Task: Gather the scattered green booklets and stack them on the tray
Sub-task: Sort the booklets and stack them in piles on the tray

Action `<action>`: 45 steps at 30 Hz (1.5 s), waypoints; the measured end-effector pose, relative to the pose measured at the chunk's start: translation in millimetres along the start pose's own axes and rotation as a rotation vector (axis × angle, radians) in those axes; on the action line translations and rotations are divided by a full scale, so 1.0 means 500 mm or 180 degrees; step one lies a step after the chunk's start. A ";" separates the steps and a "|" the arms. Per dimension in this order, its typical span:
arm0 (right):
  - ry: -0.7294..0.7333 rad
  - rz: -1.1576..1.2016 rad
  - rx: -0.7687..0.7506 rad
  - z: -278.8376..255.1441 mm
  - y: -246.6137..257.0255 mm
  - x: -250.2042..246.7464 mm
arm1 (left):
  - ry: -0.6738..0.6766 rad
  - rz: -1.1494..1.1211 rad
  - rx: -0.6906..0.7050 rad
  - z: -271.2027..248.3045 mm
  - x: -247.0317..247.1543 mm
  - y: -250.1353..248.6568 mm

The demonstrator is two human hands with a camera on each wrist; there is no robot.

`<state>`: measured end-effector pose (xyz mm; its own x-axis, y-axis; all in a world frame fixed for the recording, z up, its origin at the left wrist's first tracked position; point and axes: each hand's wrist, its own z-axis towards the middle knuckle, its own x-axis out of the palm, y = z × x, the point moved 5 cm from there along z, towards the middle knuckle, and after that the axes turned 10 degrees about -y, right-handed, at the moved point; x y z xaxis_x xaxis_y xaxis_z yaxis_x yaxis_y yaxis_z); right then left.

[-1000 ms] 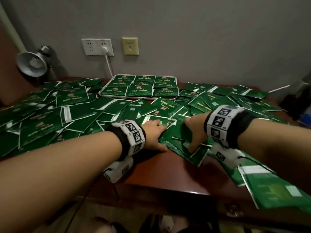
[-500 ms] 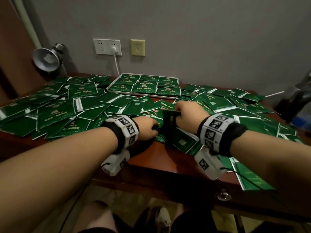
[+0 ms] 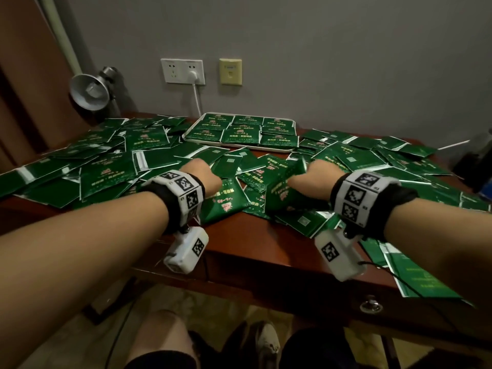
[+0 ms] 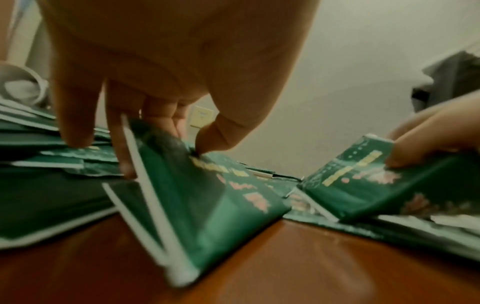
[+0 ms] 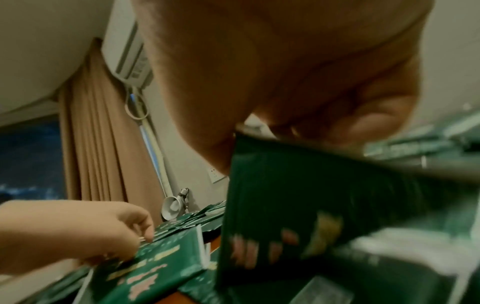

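gripping one green booklet apiece, both hands work near the front of the worktop (image 3: 266, 251). the left hand (image 3: 203, 177) pinches the far edge of a left booklet (image 3: 226, 201); in the left wrist view its thumb sits on the cover and its fingers (image 4: 122, 144) curl behind, so the left booklet (image 4: 207, 205) tilts up with its near end resting on the brown wood. the right hand (image 3: 316, 177) has its fingers closed round the top of a right booklet (image 3: 282, 190), which stands steeply tilted, cover toward the person; the right wrist view shows that right booklet (image 5: 311, 216) blurred, with the thumb pressed on its upper edge. the two held booklets are near each other but apart.

scattered booklets (image 3: 106, 166) cover most of the worktop in overlapping heaps, to the left, right and behind the hands, some hanging over the near right edge. the tray (image 3: 239, 148) lies at the back centre by the wall, and a layer of green booklets (image 3: 239, 129) sits on it in rows.

a metal lamp (image 3: 90, 91) stands at the back left, and a white socket (image 3: 183, 71) with a plug in it is on the grey wall beside a yellowish plate (image 3: 230, 71). each wrist wears a band with black-and-white markers.
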<state>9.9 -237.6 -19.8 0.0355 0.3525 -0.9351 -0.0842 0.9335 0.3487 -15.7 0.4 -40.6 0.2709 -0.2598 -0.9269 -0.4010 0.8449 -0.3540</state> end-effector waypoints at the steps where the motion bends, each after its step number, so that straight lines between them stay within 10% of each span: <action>1: 0.0154 -0.0235 0.0066 0.001 -0.007 0.001 | 0.0083 0.0161 0.0026 -0.001 0.006 0.007; 8: -0.0299 -0.1497 -0.0095 0.014 -0.016 -0.007 | 0.0474 0.0569 0.0652 -0.011 0.047 0.001; 14: 0.0661 -0.1492 -0.0630 0.004 0.014 0.072 | 0.0604 0.1541 0.1410 -0.043 0.091 -0.040; 21: 0.0720 -0.1669 -0.0750 0.024 0.028 0.080 | 0.0474 0.1529 0.2101 -0.052 0.054 -0.060; 29: -0.0096 0.0056 0.0034 0.067 0.006 -0.007 | -0.0207 -0.0660 0.1877 -0.035 -0.053 -0.072; 33: 0.0473 0.0470 0.0507 0.041 -0.017 -0.002 | -0.0241 -0.0197 0.1807 -0.008 -0.055 -0.047; 39: 0.0519 -0.1726 -0.0538 0.017 -0.001 0.022 | 0.0105 0.0912 0.0815 -0.001 -0.032 -0.002; 45: 0.0938 -0.1681 -0.1496 0.009 0.045 0.071 | 0.0900 0.1638 0.0799 -0.063 0.048 -0.050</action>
<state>13.8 -203.7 -44.8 -0.0727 -0.2265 -0.9713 -0.5470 0.8234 -0.1511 -27.0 -41.8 -58.0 -0.1571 0.1241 -0.9798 -0.1918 0.9693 0.1535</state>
